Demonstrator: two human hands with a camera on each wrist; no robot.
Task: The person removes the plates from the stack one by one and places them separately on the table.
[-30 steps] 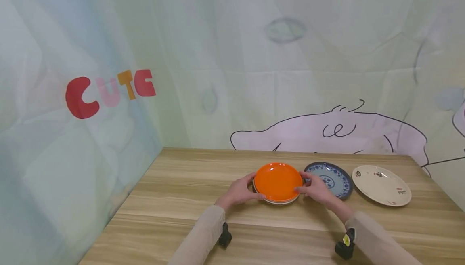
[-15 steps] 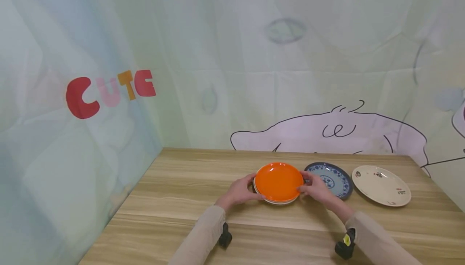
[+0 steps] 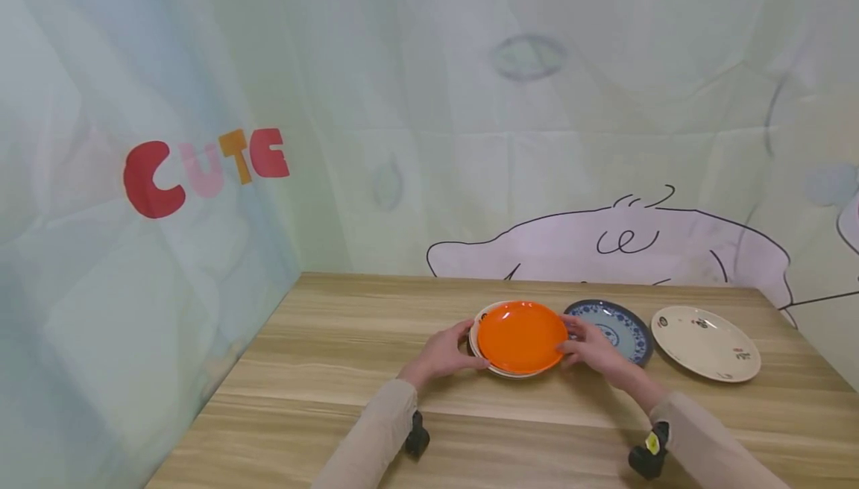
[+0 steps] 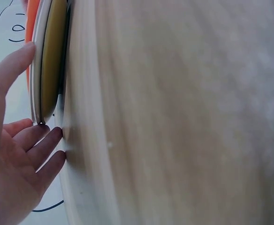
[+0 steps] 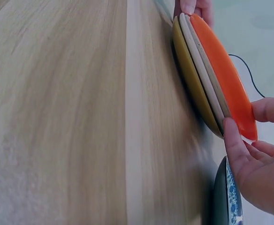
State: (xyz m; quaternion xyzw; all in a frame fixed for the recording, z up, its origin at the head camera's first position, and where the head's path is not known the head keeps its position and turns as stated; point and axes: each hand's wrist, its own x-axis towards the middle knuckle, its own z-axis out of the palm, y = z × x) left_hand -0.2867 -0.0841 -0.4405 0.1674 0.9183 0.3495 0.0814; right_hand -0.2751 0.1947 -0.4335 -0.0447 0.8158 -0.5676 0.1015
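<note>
A glossy orange plate (image 3: pixel 522 336) tops a stack, sitting off to the right over cream plates (image 3: pixel 479 325). Beneath these, the wrist views reveal a dish with a mustard-yellow outside (image 5: pixel 193 75). At the stack's left side is my left hand (image 3: pixel 441 355), its thumb against the plate rims and fingers at the edge. My right hand (image 3: pixel 596 352) pinches the orange plate's right rim, whose right side stands slightly apart from the plates below in the right wrist view. Just beyond that hand lies a blue patterned plate (image 3: pixel 627 329), partly covered by it.
A cream oval plate (image 3: pixel 705 344) with small printed motifs lies at the right of the wooden table (image 3: pixel 335 340). A printed cloth (image 3: pixel 403 101) hangs behind the table and along its left side.
The orange plate has slid to the right on the stack with my right hand, baring more of the cream plate at the left. My left hand has stayed in place.
</note>
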